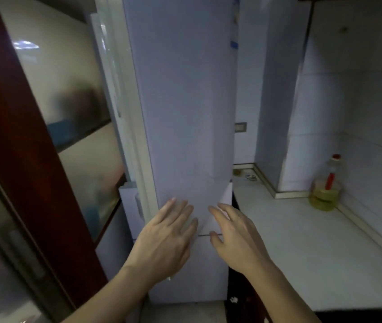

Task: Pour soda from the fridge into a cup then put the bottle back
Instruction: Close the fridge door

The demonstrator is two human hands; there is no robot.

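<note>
Both hands, left hand [164, 238] and right hand [236, 238], fingers spread, empty, at the closed fridge door [185, 113]; soda unseen, presumably inside; hook the door's right edge, pull steadily

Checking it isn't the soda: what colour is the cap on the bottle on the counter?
Red. The bottle holds yellowish liquid and stands at the counter's back; the head view shows it.

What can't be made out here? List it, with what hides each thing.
- Head view: the inside of the fridge, soda included, is hidden by its doors.
- No cup shows.
- Whether the left hand or right hand touches the door: blurred.
- Bottle on the counter: label too small.
</note>
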